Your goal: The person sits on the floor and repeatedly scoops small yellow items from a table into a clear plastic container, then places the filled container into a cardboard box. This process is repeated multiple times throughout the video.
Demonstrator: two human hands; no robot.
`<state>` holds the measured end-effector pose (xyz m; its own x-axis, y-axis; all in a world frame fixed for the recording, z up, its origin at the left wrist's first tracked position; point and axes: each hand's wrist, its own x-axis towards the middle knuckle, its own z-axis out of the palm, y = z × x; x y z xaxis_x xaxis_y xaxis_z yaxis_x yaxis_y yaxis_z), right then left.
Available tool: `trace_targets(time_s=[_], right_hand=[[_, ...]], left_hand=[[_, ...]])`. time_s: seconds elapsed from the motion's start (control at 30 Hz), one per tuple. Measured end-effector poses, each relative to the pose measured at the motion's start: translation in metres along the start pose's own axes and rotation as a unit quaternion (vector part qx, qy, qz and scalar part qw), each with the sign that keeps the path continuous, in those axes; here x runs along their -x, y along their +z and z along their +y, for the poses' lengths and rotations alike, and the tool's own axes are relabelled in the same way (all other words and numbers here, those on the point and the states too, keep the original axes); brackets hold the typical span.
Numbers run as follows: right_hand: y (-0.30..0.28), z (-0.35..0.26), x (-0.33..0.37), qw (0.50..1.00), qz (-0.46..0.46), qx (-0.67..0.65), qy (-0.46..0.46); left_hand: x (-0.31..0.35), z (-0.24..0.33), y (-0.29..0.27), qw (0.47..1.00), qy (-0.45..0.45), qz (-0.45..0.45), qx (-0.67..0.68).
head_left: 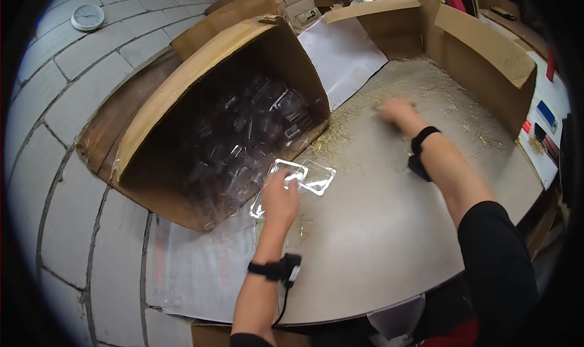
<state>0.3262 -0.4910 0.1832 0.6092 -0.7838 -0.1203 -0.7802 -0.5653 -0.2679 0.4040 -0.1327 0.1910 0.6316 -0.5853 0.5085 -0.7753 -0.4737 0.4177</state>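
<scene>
My left hand (280, 202) is closed on a clear plastic box (317, 178) with a hinged lid, at the front edge of a large cardboard box (182, 82) lying on its side. Inside the carton lies a heap of similar clear plastic boxes (243, 140). Further off on the right, my right hand (399, 112) is curled and slightly blurred just over the tabletop. Its fingertips are hidden, so what they may hold does not show. Thin gold-coloured pin-like pieces (331, 137) lie scattered near both hands. Each wrist wears a black strap.
Cardboard walls (486, 46) border the grey table (377, 237) at the back and right. A white sheet (344, 58) lies beside the carton. More thin pieces (480, 134) are strewn along the right. A round clock (87, 17) hangs on the block wall at left.
</scene>
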Motion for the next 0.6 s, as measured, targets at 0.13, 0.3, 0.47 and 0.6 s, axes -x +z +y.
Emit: trace_targets(time_s=[0.13,0.3,0.47,0.6], right_hand=[[0.024,-0.095,0.023,0.974,-0.136,0.091,-0.156],[0.029,-0.103,0.114,0.935,-0.175,0.19,-0.244],[0.027,-0.002,0.185,0.924,-0.13,0.108,-0.343],[0.034,0.052,0.255,0.923,-0.091,0.091,-0.363]], left_hand=[[-0.034,0.022,0.054,0.986,-0.047,-0.06,-0.152],[-0.018,0.032,0.034,0.983,-0.065,-0.116,-0.126],[0.02,0.034,-0.01,0.983,-0.155,-0.092,0.018],[0.072,0.05,-0.03,0.86,-0.325,-0.094,0.38]])
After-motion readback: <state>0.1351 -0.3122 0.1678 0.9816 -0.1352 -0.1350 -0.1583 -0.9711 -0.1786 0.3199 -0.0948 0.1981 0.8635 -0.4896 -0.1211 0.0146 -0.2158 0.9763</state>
